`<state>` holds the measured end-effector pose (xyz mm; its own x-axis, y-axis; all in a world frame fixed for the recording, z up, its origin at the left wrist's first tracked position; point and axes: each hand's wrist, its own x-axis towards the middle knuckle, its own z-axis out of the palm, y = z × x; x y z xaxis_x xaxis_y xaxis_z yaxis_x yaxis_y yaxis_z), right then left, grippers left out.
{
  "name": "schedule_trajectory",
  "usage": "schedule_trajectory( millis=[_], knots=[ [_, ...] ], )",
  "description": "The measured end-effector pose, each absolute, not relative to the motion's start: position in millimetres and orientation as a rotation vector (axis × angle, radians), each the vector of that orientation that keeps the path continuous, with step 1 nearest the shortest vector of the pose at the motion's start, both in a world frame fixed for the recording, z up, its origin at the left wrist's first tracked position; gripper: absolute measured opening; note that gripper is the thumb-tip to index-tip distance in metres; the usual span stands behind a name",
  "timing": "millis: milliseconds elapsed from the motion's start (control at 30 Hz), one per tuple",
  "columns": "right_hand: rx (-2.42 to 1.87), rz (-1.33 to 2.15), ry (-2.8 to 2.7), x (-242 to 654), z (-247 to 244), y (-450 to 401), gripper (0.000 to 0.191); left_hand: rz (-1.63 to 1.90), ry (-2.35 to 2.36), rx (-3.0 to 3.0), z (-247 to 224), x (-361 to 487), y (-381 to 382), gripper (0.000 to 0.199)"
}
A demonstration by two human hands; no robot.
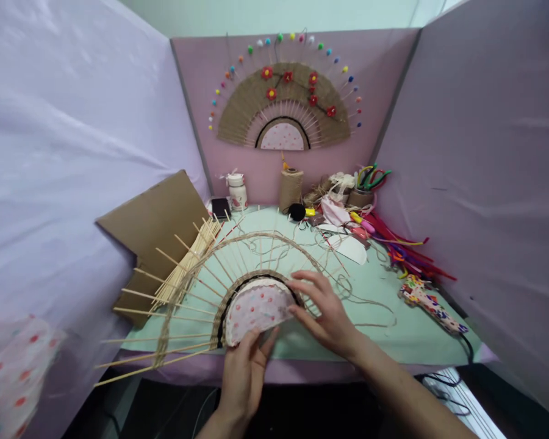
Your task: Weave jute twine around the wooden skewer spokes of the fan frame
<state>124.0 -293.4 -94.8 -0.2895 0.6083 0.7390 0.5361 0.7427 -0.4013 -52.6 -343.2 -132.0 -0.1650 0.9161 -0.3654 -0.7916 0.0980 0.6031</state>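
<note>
A fan frame of thin wooden sticks (196, 297) spreads over the table's front left. Its centre is a half-round piece (258, 308) covered in white cloth with red dots, edged by a black and a brown cord band. A ring of twine (297, 245) runs through the sticks farther out. My left hand (247, 369) grips the lower edge of the half-round piece, thumb on its front. My right hand (322, 311) is at the right end of the piece, fingers spread along the cord band and thumb near the cloth edge; its fingertips touch the rim.
Behind hangs a finished fan (242, 116) with red flowers. Cardboard (150, 225) and loose sticks (190, 259) lie left. At the back stand a white bottle (237, 192) and a twine spool (291, 190). Right are pipe cleaners (405, 247) and a patterned glue gun (432, 308) with a cord.
</note>
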Motion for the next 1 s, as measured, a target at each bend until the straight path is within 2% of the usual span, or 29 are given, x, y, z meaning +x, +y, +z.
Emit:
schedule_trajectory(
  millis=[200,400,667,1000],
  knots=[
    [-0.898,-0.163,-1.544,143,-29,-239,0.013,1.476,0.638,0.249,-106,-56,-280,0.017],
    [-0.890,-0.343,-1.437,141,16,-191,0.022,1.332,0.465,0.322,-86,-28,-202,0.024],
    [-1.059,-0.331,-1.398,144,5,-163,0.029,1.350,0.490,0.305,-110,-25,-181,0.026],
    [-1.025,-0.272,-1.363,146,1,-156,0.030,1.325,0.532,0.336,-109,-25,-185,0.023]
  ],
)
